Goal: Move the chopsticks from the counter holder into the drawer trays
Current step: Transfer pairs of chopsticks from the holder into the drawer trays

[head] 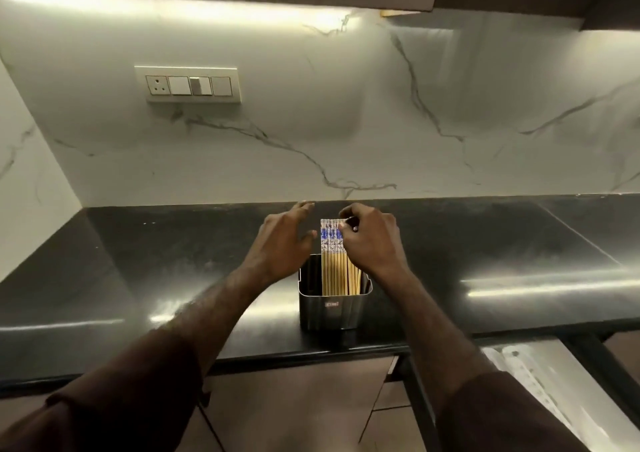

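Chopsticks (pixel 333 257) are stood upright in the metal holder (pixel 334 308) on the worktop (pixel 173 261); their patterned tops are pinched by the right hand (pixel 372 244), while the left hand (pixel 282 244) is held open just beside them.

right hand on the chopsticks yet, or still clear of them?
Touching. The head view shows the right hand with fingers curled onto the top ends of the chopsticks standing in the holder.

Chopsticks (pixel 333 261): pale wood-look shafts, matt, tops with glossy blue-white patterned coating. Holder (pixel 334 308) at frame centre: brushed metal, satin sheen, small label. Counter (pixel 138 278): black polished stone, glossy, streaky reflections. Backsplash (pixel 346 122): white marble-look, smooth, grey veins. Switch plate (pixel 188 84) upper left: smooth plastic. Sleeves (pixel 114 413): dark matt cloth.
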### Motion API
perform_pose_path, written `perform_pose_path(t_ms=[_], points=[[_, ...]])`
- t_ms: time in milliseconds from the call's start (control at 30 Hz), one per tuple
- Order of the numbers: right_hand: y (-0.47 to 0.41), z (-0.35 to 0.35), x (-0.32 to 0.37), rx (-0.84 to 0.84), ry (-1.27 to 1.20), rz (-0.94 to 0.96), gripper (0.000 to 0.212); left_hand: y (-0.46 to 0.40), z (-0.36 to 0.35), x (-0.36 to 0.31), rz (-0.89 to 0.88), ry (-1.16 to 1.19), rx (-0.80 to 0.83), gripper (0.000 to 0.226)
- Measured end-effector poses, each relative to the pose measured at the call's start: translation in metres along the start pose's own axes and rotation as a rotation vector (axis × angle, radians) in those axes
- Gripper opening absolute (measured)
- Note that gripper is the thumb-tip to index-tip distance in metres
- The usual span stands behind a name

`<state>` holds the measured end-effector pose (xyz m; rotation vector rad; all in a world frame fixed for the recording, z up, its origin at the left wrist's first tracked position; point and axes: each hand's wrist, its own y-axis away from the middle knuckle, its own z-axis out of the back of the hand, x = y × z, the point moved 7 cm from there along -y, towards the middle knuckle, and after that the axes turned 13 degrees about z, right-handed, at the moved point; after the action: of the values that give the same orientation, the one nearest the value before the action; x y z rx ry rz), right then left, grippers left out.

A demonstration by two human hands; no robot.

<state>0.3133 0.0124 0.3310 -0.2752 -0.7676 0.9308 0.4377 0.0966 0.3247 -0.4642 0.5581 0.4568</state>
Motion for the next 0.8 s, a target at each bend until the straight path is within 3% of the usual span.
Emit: perform_pose_path(t_ms=[467, 633, 800], points=[[-0.039, -0.107, -0.093, 0.19, -0.112, -0.164, 0.032, -0.095, -0.103, 0.069, 0.27, 0.145, 0.177, 0.064], [-0.034, -0.121, -0.107, 0.203, -0.132, -0.212, 0.028, -0.101, -0.13, 0.087, 0.413, 0.556, 0.284, 0.056], [-0.019, -0.127, -0.11, 0.212, -0.147, -0.276, 0.035, -0.098, -0.138, 0.095, 0.44, 0.818, 0.301, 0.047]])
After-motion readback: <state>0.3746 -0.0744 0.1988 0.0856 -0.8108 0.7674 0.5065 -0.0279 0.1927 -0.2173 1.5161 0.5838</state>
